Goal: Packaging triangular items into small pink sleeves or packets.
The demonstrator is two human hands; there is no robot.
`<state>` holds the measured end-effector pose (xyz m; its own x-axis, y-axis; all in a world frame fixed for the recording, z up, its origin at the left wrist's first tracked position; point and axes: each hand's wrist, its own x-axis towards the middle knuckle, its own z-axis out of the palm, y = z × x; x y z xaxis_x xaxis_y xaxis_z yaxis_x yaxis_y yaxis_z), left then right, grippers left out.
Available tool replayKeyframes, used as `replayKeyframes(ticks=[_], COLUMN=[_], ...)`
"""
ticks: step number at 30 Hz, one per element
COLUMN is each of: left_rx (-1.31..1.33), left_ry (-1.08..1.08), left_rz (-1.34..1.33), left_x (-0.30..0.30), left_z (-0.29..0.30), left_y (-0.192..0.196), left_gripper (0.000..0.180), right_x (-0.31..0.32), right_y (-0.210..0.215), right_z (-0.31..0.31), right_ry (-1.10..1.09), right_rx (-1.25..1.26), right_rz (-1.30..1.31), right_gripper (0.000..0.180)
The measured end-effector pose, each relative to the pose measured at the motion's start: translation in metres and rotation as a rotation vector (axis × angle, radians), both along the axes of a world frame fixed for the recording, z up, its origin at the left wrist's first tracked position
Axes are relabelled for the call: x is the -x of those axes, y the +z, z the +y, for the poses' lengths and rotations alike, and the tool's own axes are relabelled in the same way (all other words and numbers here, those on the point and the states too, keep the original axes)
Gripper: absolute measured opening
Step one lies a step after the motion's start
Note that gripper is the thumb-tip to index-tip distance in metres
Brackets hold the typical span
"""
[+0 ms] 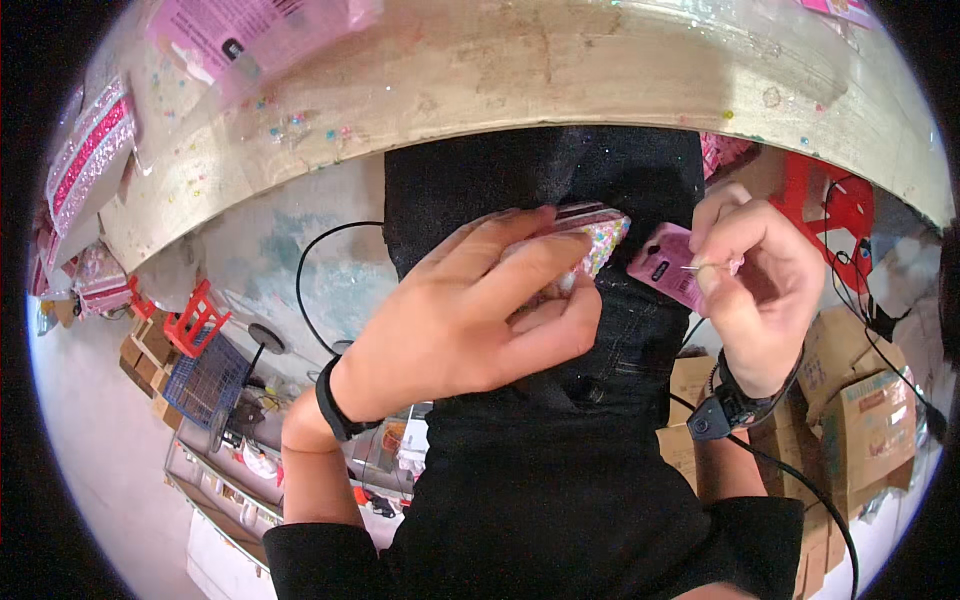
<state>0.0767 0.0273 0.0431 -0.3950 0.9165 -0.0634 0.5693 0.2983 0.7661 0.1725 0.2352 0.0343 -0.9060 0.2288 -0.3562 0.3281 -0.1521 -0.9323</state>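
Beaded wedge [606, 243] in My Left Hand, Pink Tag at My Right

The wedge looked like a small slice of layered cake: dark and pale stripes ran along its upper side, and the end facing right was crusted with tiny beads in yellow, green, pink and blue. It was over my black clothing [550, 440], below the edge of the pale table [500, 80]. My left hand [475, 320] was half closed around it, fingers bent over the top and hiding much of it; they were a little blurred.

My right hand [755, 275] was curled, thumb and forefinger pinched on a thin, pale pin-like piece [690, 267]. The pink tag [662, 262], a flat card with a dark label, sat right by those fingertips, apart from the wedge. I could not tell whether the fingers gripped the card itself.
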Motion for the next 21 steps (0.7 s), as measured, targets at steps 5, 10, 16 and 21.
replayKeyframes(ticks=[5,10,16,21], left_rx=[0.123,0.291,0.258,0.214], left_ry=[-0.055,-0.076,-0.075,-0.062], left_rz=[0.010,-0.036,-0.104,-0.144], left_x=[0.014,0.032,0.029,0.031], left_z=[0.006,0.012,0.006,0.005], left_y=[0.013,0.018,0.017,0.012], left_gripper=[0.023,0.028,0.027,0.024], right_x=[-0.004,-0.003,-0.004,-0.003], right_y=[-0.015,-0.014,-0.016,-0.017], right_z=[-0.008,-0.017,-0.023,-0.031], right_ry=[-0.045,-0.042,0.079,0.101], right_rx=[0.155,0.076,0.034,-0.024], right_rz=[0.236,0.219,0.256,0.216], right_gripper=[0.006,0.005,0.010,0.012])
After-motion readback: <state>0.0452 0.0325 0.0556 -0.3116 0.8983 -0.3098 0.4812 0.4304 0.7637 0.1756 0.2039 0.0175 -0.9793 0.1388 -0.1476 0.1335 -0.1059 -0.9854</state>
